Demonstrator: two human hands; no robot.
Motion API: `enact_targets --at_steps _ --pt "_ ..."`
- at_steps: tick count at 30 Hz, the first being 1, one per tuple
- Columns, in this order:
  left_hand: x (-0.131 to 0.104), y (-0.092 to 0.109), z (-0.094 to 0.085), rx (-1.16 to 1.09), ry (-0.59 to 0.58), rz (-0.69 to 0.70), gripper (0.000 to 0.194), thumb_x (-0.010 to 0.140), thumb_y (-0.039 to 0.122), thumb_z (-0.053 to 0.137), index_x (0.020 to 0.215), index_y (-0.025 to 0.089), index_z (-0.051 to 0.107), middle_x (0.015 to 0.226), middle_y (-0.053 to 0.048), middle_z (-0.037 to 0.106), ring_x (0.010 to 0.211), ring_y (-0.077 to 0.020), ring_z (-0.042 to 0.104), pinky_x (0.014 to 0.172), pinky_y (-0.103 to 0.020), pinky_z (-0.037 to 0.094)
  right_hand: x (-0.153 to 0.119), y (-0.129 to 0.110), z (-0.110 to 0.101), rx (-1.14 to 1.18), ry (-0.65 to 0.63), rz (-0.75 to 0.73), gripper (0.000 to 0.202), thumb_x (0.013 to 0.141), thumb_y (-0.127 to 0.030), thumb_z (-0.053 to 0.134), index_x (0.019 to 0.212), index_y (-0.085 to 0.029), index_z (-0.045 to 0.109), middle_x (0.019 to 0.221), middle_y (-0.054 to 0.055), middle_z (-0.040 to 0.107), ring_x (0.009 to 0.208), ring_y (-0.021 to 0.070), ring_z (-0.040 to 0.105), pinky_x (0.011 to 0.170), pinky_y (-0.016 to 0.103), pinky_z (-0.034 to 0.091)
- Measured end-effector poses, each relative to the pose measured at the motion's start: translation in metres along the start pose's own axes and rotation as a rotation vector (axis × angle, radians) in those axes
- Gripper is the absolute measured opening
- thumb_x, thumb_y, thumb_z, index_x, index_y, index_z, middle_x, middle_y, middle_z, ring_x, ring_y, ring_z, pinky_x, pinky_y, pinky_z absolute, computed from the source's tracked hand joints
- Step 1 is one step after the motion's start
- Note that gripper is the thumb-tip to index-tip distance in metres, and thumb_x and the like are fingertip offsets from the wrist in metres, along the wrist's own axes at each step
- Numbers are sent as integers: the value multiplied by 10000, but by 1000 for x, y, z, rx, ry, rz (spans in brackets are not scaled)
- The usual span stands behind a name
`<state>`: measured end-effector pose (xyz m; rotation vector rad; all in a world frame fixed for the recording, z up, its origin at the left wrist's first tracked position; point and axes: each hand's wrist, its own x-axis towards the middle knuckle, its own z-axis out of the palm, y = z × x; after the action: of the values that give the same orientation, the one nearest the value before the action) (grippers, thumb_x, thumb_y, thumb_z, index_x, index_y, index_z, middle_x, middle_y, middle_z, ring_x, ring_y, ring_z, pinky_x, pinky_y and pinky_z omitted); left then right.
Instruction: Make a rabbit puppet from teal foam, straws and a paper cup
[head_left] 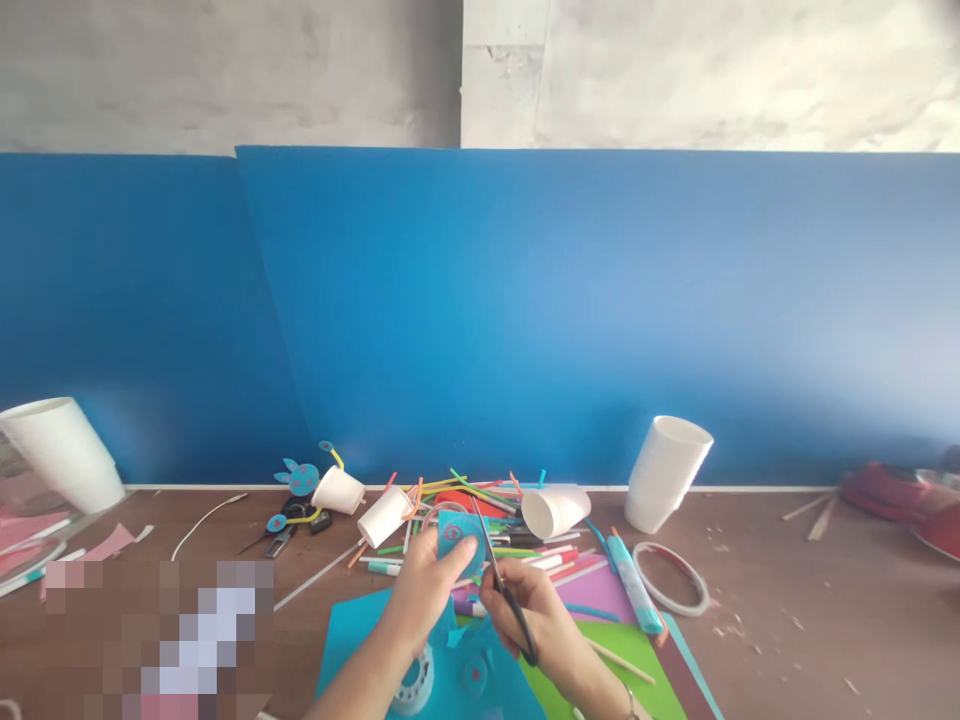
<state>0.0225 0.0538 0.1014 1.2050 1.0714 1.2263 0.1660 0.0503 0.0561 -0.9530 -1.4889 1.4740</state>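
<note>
Left fingers (462,555) clamp blue paper (472,527), right fingers (517,574) grip scissors (513,604) at its edge, cup stack (664,475) well apart

1. Left hand (429,585) pinches, thumb (465,553) extended up and rightward
2. Right hand (541,612), lower and just apart, grips with curled fingers (496,607)
3. Left forearm (367,662) and right forearm (602,688) slant inward and upward from the bottom edge
</note>
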Motion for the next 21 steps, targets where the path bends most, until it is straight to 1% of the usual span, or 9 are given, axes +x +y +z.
enact_targets --at_steps 3,7,12,18,21 --pt "-1 1 1 -16 4 -6 206 740 363 626 711 160 616 707 -24 652 805 -223 597 767 -308 431 0 -2 1 0 7 1 373 738 -507 634 650 -175 488 380 -114 330 307 31 294 313 161 214" --pt "1 0 0 -30 -20 6 210 731 368 633 704 161 614 695 -21 646 804 -219 595 778 -309 431 1 -3 1 -12 8 37 382 716 -505 655 639 -172 485 375 -106 358 298 27 300 302 155 197" --pt "3 0 -4 -27 -53 -13 217 742 377 627 735 161 622 734 -26 659 783 -204 587 740 -286 435 2 0 -2 -42 6 41 348 740 -469 644 644 -176 484 375 -108 367 288 25 295 294 150 198" --pt "6 -2 -11 16 -139 11 218 748 372 630 770 155 632 756 -31 656 768 -199 572 727 -284 425 2 -2 -7 -106 -47 47 320 756 -449 619 645 -175 496 380 -96 398 297 44 357 300 151 246" --pt "6 -3 -13 53 -126 6 226 736 374 646 788 154 647 781 -36 662 809 -213 575 750 -292 424 2 -3 -8 -118 -46 42 301 754 -420 621 635 -177 490 380 -101 384 299 40 348 302 149 248"
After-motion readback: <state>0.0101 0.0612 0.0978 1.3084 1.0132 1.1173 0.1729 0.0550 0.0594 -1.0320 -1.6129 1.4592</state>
